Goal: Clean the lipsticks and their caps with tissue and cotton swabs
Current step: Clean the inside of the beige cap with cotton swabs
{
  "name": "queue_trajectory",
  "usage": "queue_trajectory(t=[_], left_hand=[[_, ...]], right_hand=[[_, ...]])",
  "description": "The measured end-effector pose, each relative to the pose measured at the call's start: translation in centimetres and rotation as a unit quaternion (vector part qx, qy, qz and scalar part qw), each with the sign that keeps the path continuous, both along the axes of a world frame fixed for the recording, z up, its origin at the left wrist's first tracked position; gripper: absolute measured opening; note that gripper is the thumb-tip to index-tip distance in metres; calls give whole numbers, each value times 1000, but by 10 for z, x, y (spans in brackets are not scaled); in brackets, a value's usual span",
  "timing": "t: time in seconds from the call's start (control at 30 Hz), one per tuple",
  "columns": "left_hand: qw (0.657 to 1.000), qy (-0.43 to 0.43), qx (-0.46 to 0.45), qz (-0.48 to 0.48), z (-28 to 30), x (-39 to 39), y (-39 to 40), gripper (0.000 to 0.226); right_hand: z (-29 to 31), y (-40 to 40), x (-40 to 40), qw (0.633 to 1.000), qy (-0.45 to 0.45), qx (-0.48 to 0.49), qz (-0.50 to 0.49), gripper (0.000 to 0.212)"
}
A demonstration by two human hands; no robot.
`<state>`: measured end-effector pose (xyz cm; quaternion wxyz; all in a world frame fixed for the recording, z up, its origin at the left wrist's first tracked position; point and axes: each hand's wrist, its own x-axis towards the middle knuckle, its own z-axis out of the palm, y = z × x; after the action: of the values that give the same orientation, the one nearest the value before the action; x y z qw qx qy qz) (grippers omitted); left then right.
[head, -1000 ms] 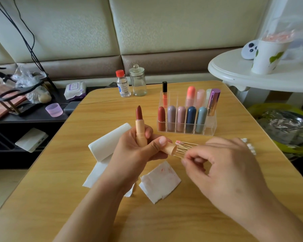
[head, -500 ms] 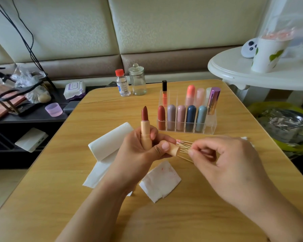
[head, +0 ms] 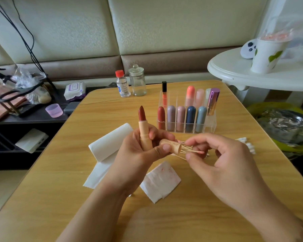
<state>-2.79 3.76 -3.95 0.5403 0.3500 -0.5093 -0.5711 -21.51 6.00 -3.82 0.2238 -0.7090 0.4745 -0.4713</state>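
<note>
At the centre of the frame the left hand (head: 138, 152) grips two things at once: an uncapped lipstick (head: 143, 130) standing upright, its smooth peach tube topped by a rounded brick-red bullet, and the matching peach cap (head: 171, 146), pinched under the thumb and lying sideways with its open mouth to the right. The right hand (head: 222, 165), just right of it, pinches a bundle of thin wooden cotton swabs (head: 191, 150) whose ends sit in the cap's mouth. Below the hands lies a square tissue (head: 160, 182), soft and faintly stained pink; left of them a folded white tissue (head: 110, 145). Above, a clear plastic organizer (head: 212, 124) holds matte, round-topped lipsticks on the wooden table (head: 59, 198).
</note>
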Motion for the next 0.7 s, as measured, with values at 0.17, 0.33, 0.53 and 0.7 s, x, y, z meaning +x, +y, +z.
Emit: queue_trajectory(t=[0.17,0.33,0.53,0.7], left_hand=[[1000,-1,2,12,1,0,1,35],[1000,-5,-10,-12,1,-2,2,40],[1000,2,-15,1,-1,-2,0,38],[999,-14,-30,9,-1,-3,2,39]], right_hand=[[-2,-4,-3,1000,-25,8,-16,20],[-3,-4,2,999,-10,-7,-30,20],[3,-1,3,1000,-28,-8,0,23],[2,-3,1,1000,-20,7,-12,27]])
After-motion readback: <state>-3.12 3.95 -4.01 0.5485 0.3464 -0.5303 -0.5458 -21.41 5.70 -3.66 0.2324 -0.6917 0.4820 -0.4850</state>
